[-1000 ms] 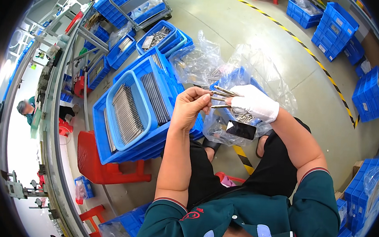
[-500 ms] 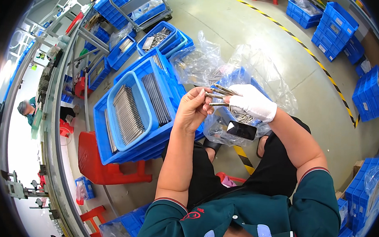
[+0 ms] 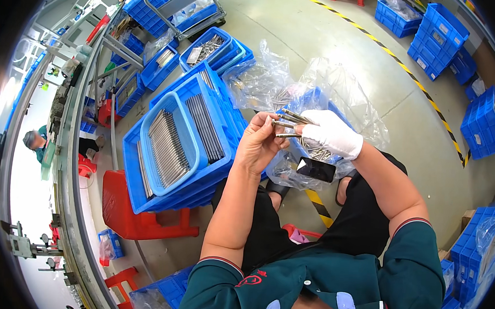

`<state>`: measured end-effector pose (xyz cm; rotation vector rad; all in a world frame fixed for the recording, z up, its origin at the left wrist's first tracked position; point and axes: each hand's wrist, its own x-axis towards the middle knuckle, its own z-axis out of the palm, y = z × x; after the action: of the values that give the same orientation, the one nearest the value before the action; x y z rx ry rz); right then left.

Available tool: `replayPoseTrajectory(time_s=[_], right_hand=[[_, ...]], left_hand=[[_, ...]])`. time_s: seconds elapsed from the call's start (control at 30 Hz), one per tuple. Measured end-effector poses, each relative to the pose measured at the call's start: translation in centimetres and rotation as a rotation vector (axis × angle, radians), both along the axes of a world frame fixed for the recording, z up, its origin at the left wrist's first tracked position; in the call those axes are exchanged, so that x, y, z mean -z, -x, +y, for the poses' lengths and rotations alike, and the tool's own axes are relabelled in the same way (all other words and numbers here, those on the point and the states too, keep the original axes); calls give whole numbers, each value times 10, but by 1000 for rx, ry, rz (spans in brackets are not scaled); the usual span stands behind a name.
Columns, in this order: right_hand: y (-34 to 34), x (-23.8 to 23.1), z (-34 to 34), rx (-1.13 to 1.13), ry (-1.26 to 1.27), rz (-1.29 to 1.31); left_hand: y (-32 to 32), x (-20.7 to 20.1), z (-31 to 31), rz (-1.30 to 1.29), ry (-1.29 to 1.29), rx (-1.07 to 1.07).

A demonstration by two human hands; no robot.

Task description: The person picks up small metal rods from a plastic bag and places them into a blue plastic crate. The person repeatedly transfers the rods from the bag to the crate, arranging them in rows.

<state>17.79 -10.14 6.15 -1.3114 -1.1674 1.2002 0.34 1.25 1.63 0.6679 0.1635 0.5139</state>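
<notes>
My right hand [image 3: 335, 135], in a white glove, is closed around several thin metal rods [image 3: 293, 117] whose ends stick out to the left. My bare left hand [image 3: 256, 144] pinches the end of one of them between thumb and fingers. Below my right hand, more loose metal rods [image 3: 319, 152] lie in a plastic-lined blue bin [image 3: 336, 110]. A black phone [image 3: 316, 169] rests at the near side of that bin. Left of my hands, a light blue basket [image 3: 201, 147] holds a row of metal rods [image 3: 167, 147], on top of stacked blue crates [image 3: 130, 173].
Clear plastic bags [image 3: 262, 79] spread around the bin. Another blue bin of metal parts [image 3: 208, 47] stands beyond the crates. A red stool [image 3: 122, 203] is at the left, near a long workbench rail [image 3: 70, 172]. Blue crates [image 3: 485, 121] line the right side.
My left hand has shifted slightly, its fingers still at the rod ends. The rods in my right hand have moved a little to the right.
</notes>
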Motion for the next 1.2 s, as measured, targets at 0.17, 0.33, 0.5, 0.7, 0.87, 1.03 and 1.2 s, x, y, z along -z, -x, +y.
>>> replayPoseTrajectory(time_s=[0.17,0.33,0.5,0.7,0.87,1.03,1.2], right_hand=[[2,2,-1,-57,35,250],[8,2,-2,-26,46,294],[2,7,5,29,67,231],[0,3,7,-9,100,145],[1,0,6,-27,127,89],[-10,0,5,-35,48,-27],[-9,4,2,-52,26,-88]], left_hand=[[-2,0,-3,-18,46,17],[-4,-4,-8,-102,51,68],[-2,-15,0,242,-319,-217],[7,-29,1,444,-656,-282],[9,-28,-1,514,-733,-337],[5,-26,-7,548,-770,-363],[7,-31,-8,628,-879,-210]])
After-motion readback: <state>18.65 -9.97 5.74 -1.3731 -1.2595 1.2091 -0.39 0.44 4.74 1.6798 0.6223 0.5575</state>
